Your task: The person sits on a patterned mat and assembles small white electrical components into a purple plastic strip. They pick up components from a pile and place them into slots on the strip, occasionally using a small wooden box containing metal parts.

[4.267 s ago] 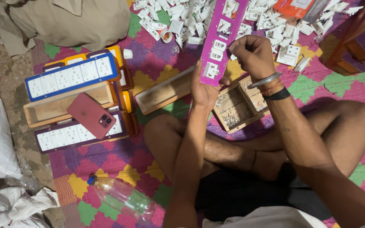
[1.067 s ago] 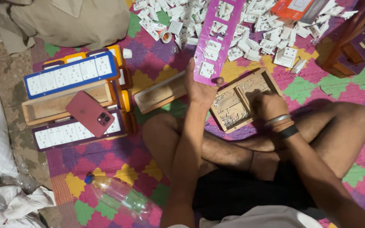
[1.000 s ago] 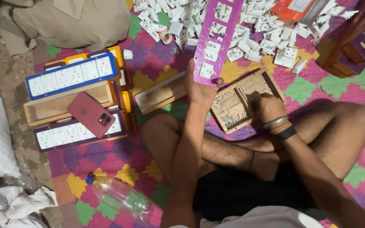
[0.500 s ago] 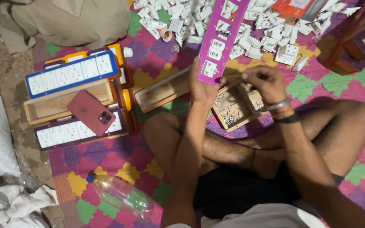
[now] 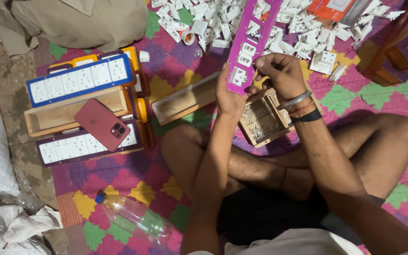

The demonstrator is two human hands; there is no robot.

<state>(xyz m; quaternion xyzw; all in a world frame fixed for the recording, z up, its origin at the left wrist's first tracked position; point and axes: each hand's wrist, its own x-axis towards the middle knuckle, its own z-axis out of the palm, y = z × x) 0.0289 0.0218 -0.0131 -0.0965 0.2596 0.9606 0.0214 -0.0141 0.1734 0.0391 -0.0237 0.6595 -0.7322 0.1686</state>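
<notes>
A person sits cross-legged on a bright patchwork mat [image 5: 119,184] and holds a long purple switch plate [image 5: 250,45] up in front of them. The left hand [image 5: 228,94] is wrapped around the near end of the plate, fingers curled shut on its edge. The right hand [image 5: 282,73] is closed too, with the fingertips pinched together against the plate, just beside a white socket [image 5: 238,75] that already sits in it. It looks like the pinch holds something tiny (maybe a screw), but it is too small to tell.

Right under the plate sits a little wooden box of screws [image 5: 263,118], touching the person's leg. Past the far end of the plate lies a big heap of loose white switches and sockets [image 5: 223,19]. Left of the plate lies an empty wooden box [image 5: 187,99].

Further left of the plate is a stack of finished boards: a blue-edged switch board [image 5: 79,80] and a dark-edged one [image 5: 67,148], with an open wooden box [image 5: 69,111] between them. A red phone [image 5: 103,124] rests on top of that stack. A clear plastic bottle [image 5: 135,219] lies on the mat, nearer the person than the plate.

I think the step now is fixing white parts into the holes of the purple plate. A few holes near its far end are not filled. The next move would need a steady left hand on the plate and a careful push with the right fingers.
</notes>
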